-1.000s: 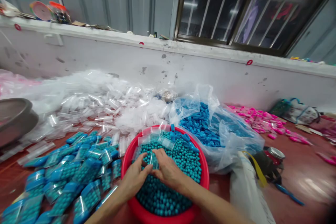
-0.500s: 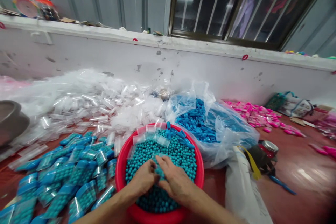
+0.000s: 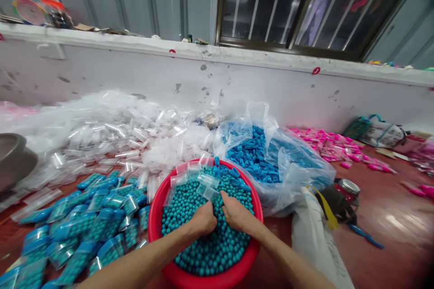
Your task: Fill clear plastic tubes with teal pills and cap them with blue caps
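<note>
A red basin (image 3: 156,216) full of teal beads (image 3: 210,253) sits on the floor in front of me. My left hand (image 3: 202,220) and my right hand (image 3: 235,214) are both down in the beads, knuckles up, fingers curled and close together. Between them they grip a small clear plastic bag (image 3: 217,205), pushed into the beads and mostly hidden. Several empty clear bags (image 3: 195,179) lie on the beads at the basin's far rim.
Bead-filled bags with blue tops (image 3: 84,230) lie to the left. Behind them is a heap of empty clear bags (image 3: 111,135). A plastic sack of blue caps (image 3: 264,158) stands right of the basin, pink pieces (image 3: 335,149) beyond it, a jar (image 3: 346,189) nearby.
Both hands have pushed forward and deeper into the beads, fingers curling under with the small bag between them. The camera has shifted slightly right.
</note>
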`<state>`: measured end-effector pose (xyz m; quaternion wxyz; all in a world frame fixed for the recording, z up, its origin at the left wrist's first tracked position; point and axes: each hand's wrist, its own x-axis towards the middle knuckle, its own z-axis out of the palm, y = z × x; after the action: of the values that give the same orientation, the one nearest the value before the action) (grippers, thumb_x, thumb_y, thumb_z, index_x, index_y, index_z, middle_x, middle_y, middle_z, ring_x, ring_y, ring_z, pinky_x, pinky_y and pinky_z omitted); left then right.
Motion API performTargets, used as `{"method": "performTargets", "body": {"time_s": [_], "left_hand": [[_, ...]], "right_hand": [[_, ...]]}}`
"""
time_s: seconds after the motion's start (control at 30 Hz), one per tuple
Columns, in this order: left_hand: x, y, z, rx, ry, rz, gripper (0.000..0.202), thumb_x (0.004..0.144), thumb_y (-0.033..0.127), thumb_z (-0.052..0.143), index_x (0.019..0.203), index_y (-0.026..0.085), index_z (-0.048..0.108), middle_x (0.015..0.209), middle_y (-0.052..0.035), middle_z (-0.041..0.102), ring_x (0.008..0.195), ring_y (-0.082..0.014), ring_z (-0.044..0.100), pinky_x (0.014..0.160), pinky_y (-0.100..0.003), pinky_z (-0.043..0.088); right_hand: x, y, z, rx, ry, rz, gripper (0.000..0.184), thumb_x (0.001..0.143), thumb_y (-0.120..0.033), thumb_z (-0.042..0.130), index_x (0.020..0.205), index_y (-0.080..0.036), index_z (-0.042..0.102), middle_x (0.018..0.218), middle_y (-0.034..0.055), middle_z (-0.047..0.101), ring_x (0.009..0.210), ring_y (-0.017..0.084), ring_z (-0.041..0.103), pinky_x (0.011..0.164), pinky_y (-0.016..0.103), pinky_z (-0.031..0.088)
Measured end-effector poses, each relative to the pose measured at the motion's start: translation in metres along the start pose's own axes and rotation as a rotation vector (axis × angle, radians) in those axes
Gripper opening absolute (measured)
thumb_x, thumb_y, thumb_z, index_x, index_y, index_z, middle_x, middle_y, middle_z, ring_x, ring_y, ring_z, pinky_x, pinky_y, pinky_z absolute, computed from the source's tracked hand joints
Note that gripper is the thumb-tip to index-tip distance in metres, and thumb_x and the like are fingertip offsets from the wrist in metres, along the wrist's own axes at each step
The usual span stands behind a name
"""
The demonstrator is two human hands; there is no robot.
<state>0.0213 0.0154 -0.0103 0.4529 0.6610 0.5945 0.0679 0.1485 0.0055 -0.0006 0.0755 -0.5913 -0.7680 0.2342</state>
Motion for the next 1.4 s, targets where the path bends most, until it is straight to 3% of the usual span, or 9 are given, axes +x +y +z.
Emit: {"method": "performTargets", "body": {"time_s": [0.1,0.23,0.4,0.57,0.8,0.97,1.07,1.2,1.4], "left_hand": [[0.004,-0.004,0.002,-0.283,-0.049,-0.024,0.03,0.07,0.017,0.043,0.1,0.016,0.049,0.057,0.0024,0.047,0.05,-0.0147,0.049,0.047,-0.027,0.044],[0.003,-0.013,-0.002,-0.607,-0.13,-0.039,0.027,0.07,0.021,0.045,0.097,0.018,0.046,0.057,0.0055,0.041,0.052,-0.0118,0.045,0.047,-0.025,0.043],[-0.002,-0.015,-0.01,-0.873,-0.243,0.003,0.031,0.062,0.017,0.057,0.091,0.015,0.047,0.069,0.0028,0.051,0.06,-0.0095,0.05,0.057,-0.023,0.042],[-0.01,-0.017,-0.015,-0.952,-0.275,0.016,0.031,0.06,0.022,0.063,0.086,0.015,0.047,0.062,0.0035,0.051,0.053,-0.0098,0.048,0.051,-0.023,0.036],[-0.011,-0.024,-0.015,-0.924,-0.221,0.018,0.028,0.056,0.025,0.064,0.076,0.017,0.047,0.058,0.005,0.047,0.053,-0.0103,0.046,0.05,-0.023,0.034],[-0.011,-0.025,-0.014,-0.881,-0.188,0.017,0.021,0.057,0.021,0.059,0.073,0.018,0.046,0.053,0.0061,0.043,0.051,-0.0102,0.043,0.05,-0.022,0.032],[-0.016,-0.026,-0.016,-0.881,-0.167,0.04,0.02,0.058,0.023,0.058,0.073,0.018,0.045,0.054,0.0062,0.044,0.052,-0.0101,0.043,0.051,-0.022,0.032],[-0.023,-0.025,-0.018,-0.886,-0.081,0.097,0.021,0.061,0.026,0.058,0.075,0.018,0.045,0.058,0.0061,0.045,0.054,-0.0084,0.042,0.052,-0.021,0.03],[-0.031,-0.022,-0.012,-0.848,0.049,0.245,0.031,0.066,0.042,0.055,0.078,0.017,0.042,0.059,0.0044,0.048,0.049,-0.0091,0.046,0.044,-0.02,0.03]], "right_hand": [[-0.005,0.002,0.0,0.054,0.051,-0.049,0.028,0.08,-0.01,0.033,0.101,-0.015,0.051,0.086,0.0058,0.063,0.078,0.016,0.058,0.067,0.023,0.041],[-0.007,0.003,-0.012,0.029,0.184,-0.106,0.028,0.08,-0.013,0.039,0.102,-0.02,0.055,0.093,0.0041,0.062,0.087,0.017,0.056,0.073,0.024,0.04],[0.01,0.012,-0.029,-0.37,0.436,0.128,0.028,0.083,-0.014,0.037,0.104,-0.018,0.056,0.094,0.0116,0.058,0.081,0.021,0.055,0.066,0.029,0.041],[0.016,0.016,-0.019,-0.439,0.403,0.109,0.023,0.082,-0.01,0.038,0.083,-0.016,0.06,0.086,0.0122,0.059,0.083,0.024,0.053,0.07,0.034,0.039],[0.003,0.003,-0.008,-0.408,0.292,-0.051,0.016,0.084,-0.02,0.045,0.095,-0.018,0.056,0.085,0.0077,0.061,0.081,0.022,0.055,0.071,0.031,0.041],[-0.001,0.004,-0.001,-0.114,0.139,-0.269,0.04,0.084,-0.013,0.036,0.123,-0.016,0.044,0.105,0.0098,0.059,0.097,0.019,0.054,0.082,0.031,0.042],[-0.005,0.003,-0.004,0.204,0.095,-0.355,0.04,0.086,-0.016,0.033,0.123,-0.018,0.046,0.108,0.0073,0.06,0.098,0.018,0.054,0.085,0.032,0.042],[-0.009,-0.002,-0.006,0.551,0.121,-0.236,0.034,0.084,-0.021,0.039,0.113,-0.023,0.056,0.087,0.0007,0.065,0.068,0.014,0.058,0.066,0.027,0.049],[-0.005,-0.004,0.007,0.654,0.248,-0.13,0.027,0.08,-0.025,0.045,0.097,-0.019,0.066,0.069,0.0,0.064,0.064,0.015,0.057,0.062,0.026,0.047]]}}
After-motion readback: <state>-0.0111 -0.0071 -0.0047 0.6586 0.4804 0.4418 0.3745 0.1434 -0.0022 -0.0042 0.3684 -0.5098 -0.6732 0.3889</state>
